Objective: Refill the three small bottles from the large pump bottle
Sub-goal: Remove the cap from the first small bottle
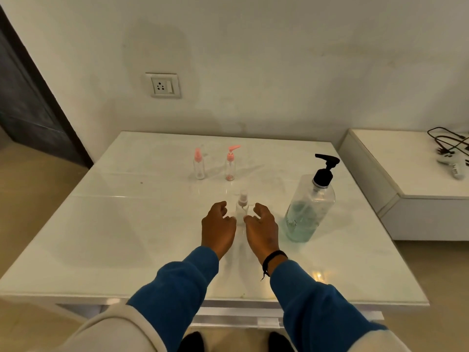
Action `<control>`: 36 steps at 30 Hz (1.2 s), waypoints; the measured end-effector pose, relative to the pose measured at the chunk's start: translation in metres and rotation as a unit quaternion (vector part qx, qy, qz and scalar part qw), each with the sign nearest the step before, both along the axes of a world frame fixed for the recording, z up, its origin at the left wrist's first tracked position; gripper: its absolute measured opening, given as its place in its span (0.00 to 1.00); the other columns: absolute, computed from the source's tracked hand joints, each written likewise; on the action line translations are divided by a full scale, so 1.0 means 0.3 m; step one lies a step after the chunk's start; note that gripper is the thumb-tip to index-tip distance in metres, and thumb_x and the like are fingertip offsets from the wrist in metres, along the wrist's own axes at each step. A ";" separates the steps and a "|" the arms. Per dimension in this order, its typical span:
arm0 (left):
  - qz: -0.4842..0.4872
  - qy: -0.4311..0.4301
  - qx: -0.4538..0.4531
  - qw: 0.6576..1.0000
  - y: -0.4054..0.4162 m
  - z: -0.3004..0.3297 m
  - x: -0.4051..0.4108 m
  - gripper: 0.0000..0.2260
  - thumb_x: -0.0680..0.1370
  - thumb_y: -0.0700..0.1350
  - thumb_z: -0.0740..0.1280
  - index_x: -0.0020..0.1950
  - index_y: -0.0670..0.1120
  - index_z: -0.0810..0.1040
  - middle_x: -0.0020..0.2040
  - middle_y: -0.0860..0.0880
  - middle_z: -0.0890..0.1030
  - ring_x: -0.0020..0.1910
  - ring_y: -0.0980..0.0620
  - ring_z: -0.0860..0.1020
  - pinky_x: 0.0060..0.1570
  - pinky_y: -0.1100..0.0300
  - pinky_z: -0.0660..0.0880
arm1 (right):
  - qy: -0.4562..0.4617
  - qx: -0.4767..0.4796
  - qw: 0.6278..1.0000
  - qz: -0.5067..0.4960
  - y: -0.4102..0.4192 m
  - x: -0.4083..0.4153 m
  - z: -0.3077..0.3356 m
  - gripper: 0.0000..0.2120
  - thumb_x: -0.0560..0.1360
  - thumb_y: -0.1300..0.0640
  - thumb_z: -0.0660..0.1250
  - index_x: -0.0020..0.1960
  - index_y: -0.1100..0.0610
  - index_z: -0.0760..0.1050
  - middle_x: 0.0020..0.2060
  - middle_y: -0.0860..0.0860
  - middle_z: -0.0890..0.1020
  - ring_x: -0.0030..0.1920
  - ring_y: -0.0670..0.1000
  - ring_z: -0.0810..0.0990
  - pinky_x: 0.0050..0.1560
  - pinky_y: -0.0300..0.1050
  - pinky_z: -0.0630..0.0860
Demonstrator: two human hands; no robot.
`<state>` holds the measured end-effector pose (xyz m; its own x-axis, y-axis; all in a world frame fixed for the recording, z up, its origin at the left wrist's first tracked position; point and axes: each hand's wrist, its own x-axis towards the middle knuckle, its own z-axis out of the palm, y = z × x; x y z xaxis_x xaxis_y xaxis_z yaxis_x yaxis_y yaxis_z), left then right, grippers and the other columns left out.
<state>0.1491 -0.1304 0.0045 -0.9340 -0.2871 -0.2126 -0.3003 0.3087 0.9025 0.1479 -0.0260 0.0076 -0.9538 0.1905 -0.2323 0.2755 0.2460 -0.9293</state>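
Observation:
A small clear bottle with a white spray top (241, 209) stands on the white table (142, 235), in the middle. My left hand (218, 226) and my right hand (262, 228) flank it with curled fingers, and both thumbs touch its sides. The large pump bottle (310, 207), clear with a black pump and bluish liquid in its lower part, stands just right of my right hand. Two small clear bottles with pink tops stand further back: one with a spray cap (199, 165) and one with a pump (230, 165).
A low white cabinet (406, 174) stands to the right of the table, with black cables (446, 141) and a white power strip (454, 167) on it. A wall socket (163, 85) sits above the table's far edge. A dark door (28, 105) is at the left.

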 end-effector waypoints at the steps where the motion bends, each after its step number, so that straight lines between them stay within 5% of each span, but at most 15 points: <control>1: 0.003 0.006 0.001 1.000 0.001 0.002 -0.003 0.22 0.83 0.39 0.64 0.77 0.47 0.67 0.75 0.47 0.72 0.72 0.47 0.72 0.68 0.58 0.69 | 0.007 0.005 1.000 0.000 0.003 -0.001 0.005 0.25 0.83 0.58 0.64 0.79 0.55 0.64 0.75 0.52 0.71 0.74 0.54 0.71 0.70 0.45 0.69; 9: -0.063 0.051 -0.038 0.996 0.021 -0.009 -0.021 0.24 0.81 0.38 0.68 0.76 0.46 0.68 0.72 0.47 0.74 0.71 0.47 0.74 0.66 0.58 0.71 | 0.055 0.033 0.998 0.012 -0.016 -0.016 0.011 0.25 0.81 0.57 0.69 0.76 0.54 0.69 0.70 0.50 0.77 0.69 0.51 0.76 0.65 0.40 0.74; 14: -0.055 0.085 -0.070 0.992 0.021 -0.021 -0.031 0.13 0.83 0.41 0.65 0.68 0.47 0.75 0.61 0.50 0.82 0.57 0.51 0.81 0.52 0.71 0.73 | 0.080 0.044 0.996 0.024 -0.037 -0.023 -0.004 0.15 0.82 0.53 0.68 0.67 0.52 0.76 0.57 0.45 0.82 0.60 0.47 0.80 0.53 0.29 0.73; 19: -0.017 0.123 -0.028 0.992 0.019 0.037 -0.021 0.11 0.83 0.41 0.64 0.66 0.46 0.78 0.56 0.50 0.84 0.55 0.50 0.82 0.58 0.56 0.80 | 0.106 0.023 0.994 0.015 -0.055 -0.021 0.034 0.15 0.83 0.52 0.66 0.69 0.51 0.77 0.59 0.45 0.82 0.57 0.43 0.80 0.45 0.21 0.71; 23: -0.018 0.172 -0.014 0.985 0.006 0.127 0.003 0.10 0.83 0.44 0.65 0.64 0.48 0.79 0.53 0.53 0.84 0.55 0.52 0.82 0.54 0.63 0.78 | 0.149 0.018 0.989 0.010 -0.048 -0.013 0.152 0.11 0.82 0.49 0.67 0.61 0.52 0.81 0.51 0.44 0.85 0.50 0.43 0.83 0.41 0.21 0.73; 27: -0.022 0.222 -0.032 0.974 -0.009 0.270 0.047 0.17 0.81 0.45 0.67 0.71 0.47 0.76 0.60 0.51 0.82 0.58 0.55 0.79 0.59 0.62 0.76 | 0.185 0.041 0.981 0.038 -0.027 0.002 0.334 0.10 0.82 0.50 0.68 0.58 0.54 0.82 0.47 0.44 0.84 0.44 0.36 0.79 0.40 0.20 0.71; 31: -0.021 0.271 0.005 0.962 -0.013 0.468 0.084 0.16 0.81 0.43 0.69 0.69 0.47 0.77 0.56 0.52 0.82 0.51 0.56 0.81 0.46 0.74 0.77 | 0.234 0.055 0.970 0.043 -0.024 0.019 0.540 0.08 0.82 0.52 0.68 0.56 0.53 0.84 0.45 0.44 0.84 0.44 0.37 0.80 0.40 0.20 0.70; 36: -0.023 0.347 -0.042 0.937 -0.031 0.713 0.118 0.14 0.80 0.44 0.70 0.66 0.48 0.79 0.53 0.53 0.83 0.47 0.60 0.80 0.43 0.77 0.74 | 0.292 0.065 0.953 0.053 -0.027 0.055 0.789 0.09 0.82 0.51 0.68 0.54 0.54 0.84 0.44 0.44 0.84 0.43 0.38 0.80 0.42 0.26 0.71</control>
<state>0.1845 -0.1398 0.2185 -0.8507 -0.2312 0.4721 0.3656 0.3851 0.8473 0.1644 -0.0341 0.2444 -0.9291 0.0760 0.3619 -0.3114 0.3669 -0.8766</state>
